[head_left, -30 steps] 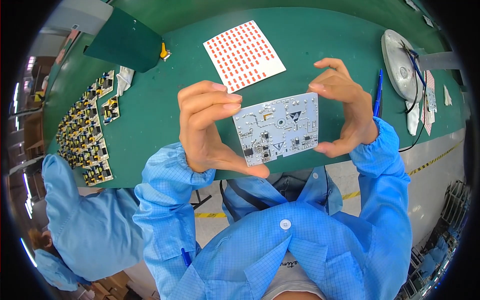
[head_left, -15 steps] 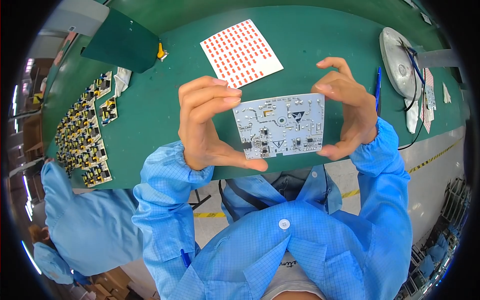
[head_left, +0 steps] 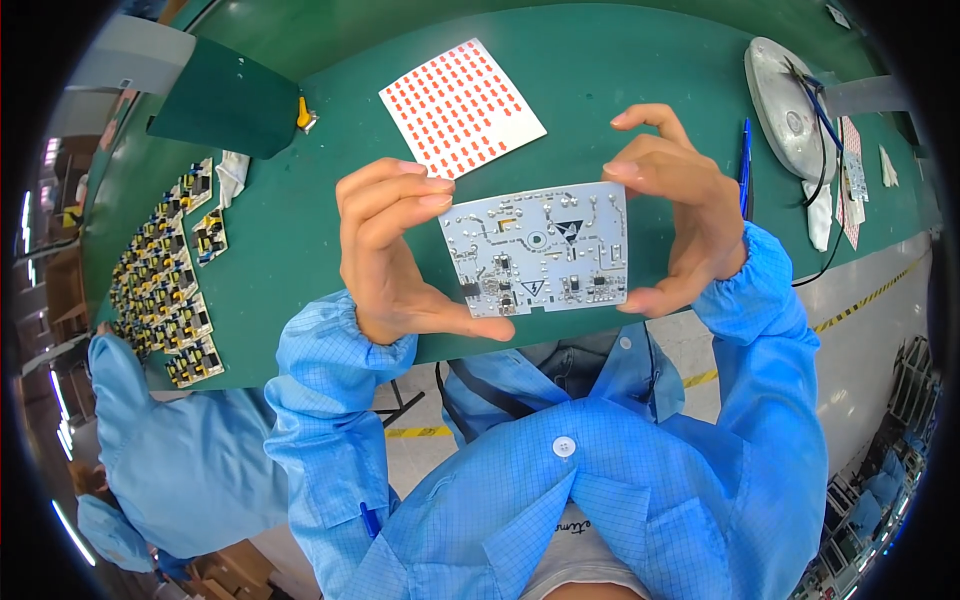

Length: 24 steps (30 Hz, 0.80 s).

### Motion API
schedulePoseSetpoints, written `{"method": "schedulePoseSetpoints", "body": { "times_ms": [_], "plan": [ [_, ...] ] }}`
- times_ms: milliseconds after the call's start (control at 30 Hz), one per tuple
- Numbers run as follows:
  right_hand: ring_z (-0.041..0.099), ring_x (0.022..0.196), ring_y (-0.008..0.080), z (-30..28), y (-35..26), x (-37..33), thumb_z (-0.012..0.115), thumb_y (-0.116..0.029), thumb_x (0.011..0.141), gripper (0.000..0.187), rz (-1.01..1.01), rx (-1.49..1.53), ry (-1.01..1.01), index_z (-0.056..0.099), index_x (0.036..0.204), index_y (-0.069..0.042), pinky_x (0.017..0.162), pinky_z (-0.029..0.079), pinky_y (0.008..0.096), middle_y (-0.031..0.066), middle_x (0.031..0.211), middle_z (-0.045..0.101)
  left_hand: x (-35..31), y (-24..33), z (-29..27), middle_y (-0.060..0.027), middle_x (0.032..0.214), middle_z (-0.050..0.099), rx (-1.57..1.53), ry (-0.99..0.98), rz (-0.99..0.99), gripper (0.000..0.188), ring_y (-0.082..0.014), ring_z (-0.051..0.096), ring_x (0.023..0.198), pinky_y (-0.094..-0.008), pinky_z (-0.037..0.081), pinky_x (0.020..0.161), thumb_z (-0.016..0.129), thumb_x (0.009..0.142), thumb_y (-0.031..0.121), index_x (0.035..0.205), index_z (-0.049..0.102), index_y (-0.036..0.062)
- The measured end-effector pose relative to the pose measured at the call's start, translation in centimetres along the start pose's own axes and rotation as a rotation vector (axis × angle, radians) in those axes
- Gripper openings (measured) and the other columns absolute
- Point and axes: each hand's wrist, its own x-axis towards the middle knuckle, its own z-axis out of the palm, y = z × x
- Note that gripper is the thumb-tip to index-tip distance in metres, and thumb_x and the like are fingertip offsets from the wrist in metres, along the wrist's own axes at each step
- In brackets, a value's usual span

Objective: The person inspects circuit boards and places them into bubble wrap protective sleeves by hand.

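Observation:
Between my two hands I hold up a white circuit board (head_left: 535, 255), its soldered face with small black components turned toward me. My left hand (head_left: 395, 250) pinches its left edge, fingers at the top corner and thumb at the bottom. At the right edge, my right hand (head_left: 685, 205) grips it with a fingertip at the upper corner and the thumb at the lower one; another finger stands raised off it. Past the board, a white sheet with rows of red arrow stickers (head_left: 460, 110) lies on the green table (head_left: 330, 230).
Many populated circuit boards (head_left: 165, 270) stand grouped at the left, near a green bin (head_left: 225, 95) and a yellow-handled tool (head_left: 304, 114). At the right are a blue pen (head_left: 745, 165), a pale lamp-like piece (head_left: 788, 110) and pliers (head_left: 812, 95). A co-worker's blue sleeve (head_left: 120, 370) reaches in at the left.
The view has shifted slightly, and the board with both hands now appears a little further left. My grip on the board looks the same.

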Motion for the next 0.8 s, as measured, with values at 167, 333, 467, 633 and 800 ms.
{"method": "schedulePoseSetpoints", "body": {
  "times_ms": [167,333,467,633,800],
  "plan": [
    [0.068,0.076,0.0205,0.1,0.1,-0.1,0.082,-0.032,0.065,0.070,0.004,0.011,0.001,0.052,0.120,0.000,0.093,0.036,0.0486,0.0110,0.116,0.065,-0.1,-0.1,0.1,-0.0109,0.110,0.056,-0.002,0.012,0.003,0.093,-0.0295,0.051,0.104,-0.0412,0.045,0.087,0.088,0.046,0.058,0.112,0.053,0.0025],
    [0.068,0.077,0.0200,0.0,0.1,0.0,0.080,-0.032,0.066,0.070,0.004,-0.010,-0.006,0.052,0.122,-0.001,0.092,0.037,0.0473,0.0102,0.116,0.064,-0.2,0.0,0.1,-0.0109,0.110,0.055,-0.001,0.022,0.003,0.093,-0.0295,0.050,0.104,-0.0411,0.045,0.087,0.088,0.046,0.058,0.112,0.053,0.0021],
    [0.068,0.079,0.0197,0.0,0.4,0.0,0.079,-0.032,0.066,0.072,0.026,-0.041,-0.030,0.052,0.124,0.000,0.091,0.038,0.0458,0.0088,0.111,0.065,-0.3,0.0,0.1,-0.0107,0.110,0.055,0.044,0.044,0.011,0.093,-0.0294,0.050,0.105,-0.0412,0.044,0.087,0.088,0.047,0.058,0.112,0.053,0.0018],
    [0.066,0.079,0.0280,-0.1,1.0,-0.3,0.080,-0.040,0.062,0.083,0.038,-0.057,-0.080,0.049,0.125,0.005,0.092,0.037,0.0535,0.0166,0.117,0.061,-0.2,0.1,0.1,-0.0104,0.109,0.055,0.109,0.041,-0.002,0.093,-0.0290,0.050,0.104,-0.0423,0.043,0.087,0.088,0.047,0.059,0.112,0.053,0.0025],
    [0.066,0.080,0.0220,0.3,0.4,0.1,0.090,-0.039,0.054,0.090,0.099,-0.053,-0.022,0.052,0.125,0.002,0.090,0.039,0.0443,0.0099,0.105,0.063,-0.3,0.1,0.2,-0.0090,0.107,0.055,0.174,0.048,0.015,0.094,-0.0271,0.053,0.099,-0.0447,0.040,0.087,0.086,0.047,0.062,0.113,0.052,0.0042]
  ]
}}
